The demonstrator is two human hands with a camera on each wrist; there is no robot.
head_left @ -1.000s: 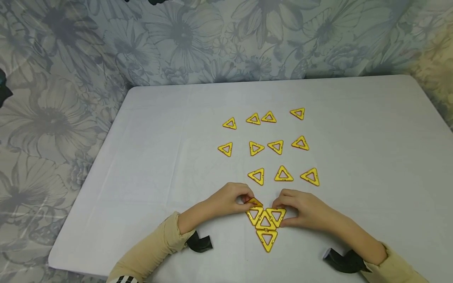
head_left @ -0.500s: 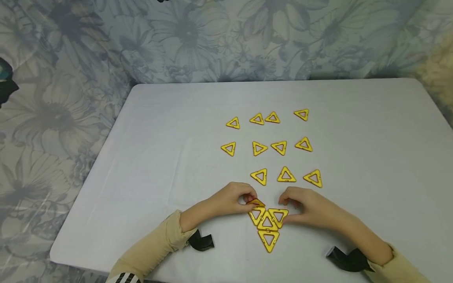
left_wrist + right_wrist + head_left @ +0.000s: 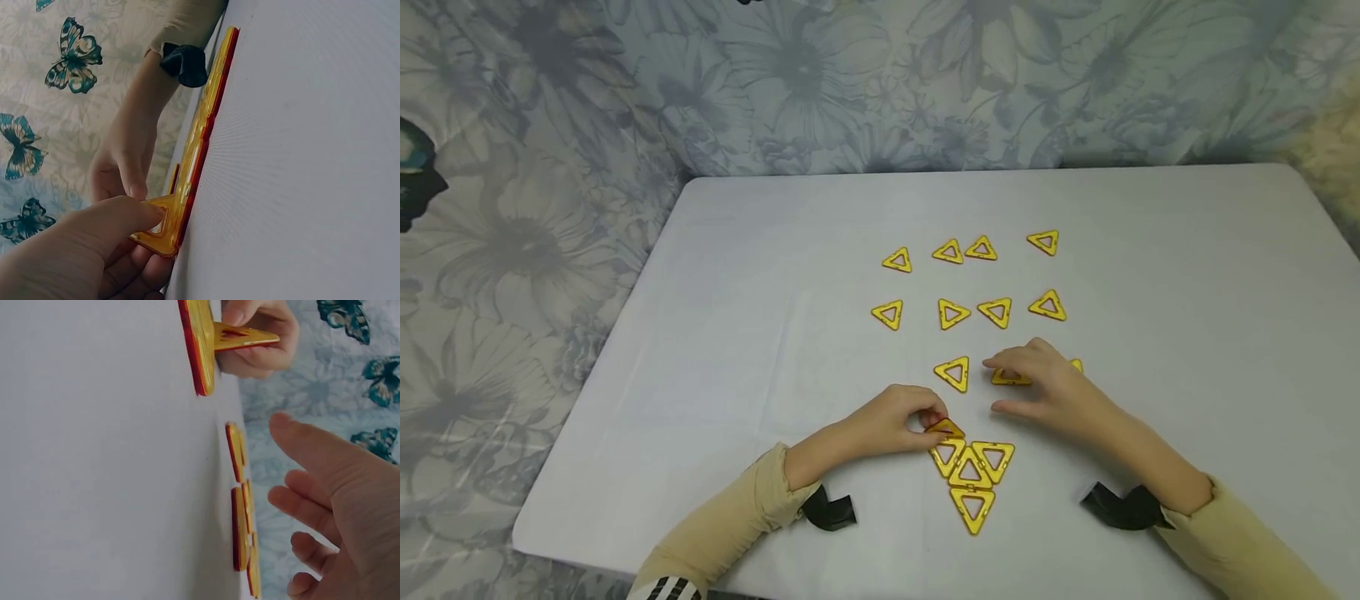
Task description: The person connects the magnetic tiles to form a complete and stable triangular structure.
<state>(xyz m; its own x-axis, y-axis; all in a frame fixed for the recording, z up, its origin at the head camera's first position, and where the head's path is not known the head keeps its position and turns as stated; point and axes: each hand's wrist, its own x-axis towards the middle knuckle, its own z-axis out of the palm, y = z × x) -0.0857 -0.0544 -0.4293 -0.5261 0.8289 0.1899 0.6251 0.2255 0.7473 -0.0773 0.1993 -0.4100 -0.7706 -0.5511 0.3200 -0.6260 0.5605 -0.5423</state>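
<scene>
Right grip (image 3: 1052, 387) has left the joined triangles (image 3: 971, 483) and now hangs over the front row of loose ones; I take that to mean the work has shifted from the joined group to the spare pieces. I've got that grip spread wide, thumb well apart from the fingers, nothing held. Under it is a loose triangle (image 3: 1011, 382), partly covered, and another triangle (image 3: 1077, 365) shows just past the knuckles; I can't tell from my head view whether any fingertip touches either. Left grip (image 3: 901, 421) hasn't budged: thumb and fingers pinch a raised triangle (image 3: 947, 427), which my right wrist view shows standing up off the flat group, its lower edge against the group's far left piece. Four joined flat on the worktop (image 3: 737, 333), near side. One more front triangle (image 3: 965, 375) lies uncovered left of my right grip, and eight back triangles (image 3: 995, 322) sit beyond in two rows.
</scene>
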